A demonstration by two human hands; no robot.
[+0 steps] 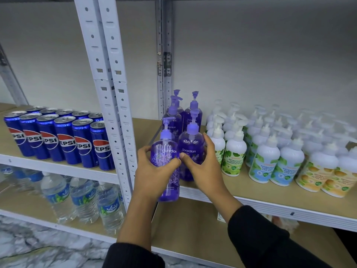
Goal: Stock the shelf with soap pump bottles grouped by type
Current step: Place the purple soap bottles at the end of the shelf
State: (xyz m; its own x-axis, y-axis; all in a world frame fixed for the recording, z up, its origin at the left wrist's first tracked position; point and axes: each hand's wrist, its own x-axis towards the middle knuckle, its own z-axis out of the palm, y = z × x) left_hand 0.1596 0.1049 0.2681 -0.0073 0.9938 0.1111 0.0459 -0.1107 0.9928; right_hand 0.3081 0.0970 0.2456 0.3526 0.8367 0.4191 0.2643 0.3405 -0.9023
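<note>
Grip is full: left hand (152, 171) wraps one purple bottle (164, 144), right hand (201, 165) the other bottle (191, 142). Stand both upright (labels near) before the purple row (193, 115).

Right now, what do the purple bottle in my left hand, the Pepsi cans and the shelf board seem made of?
Purple bottle: likely clear glossy plastic; the pump tube shows through.
Pepsi cans: metal, probably aluminium; shiny silver tops, glossy printed sides.
Shelf board: matte tan, perhaps fibreboard or plywood.
</note>
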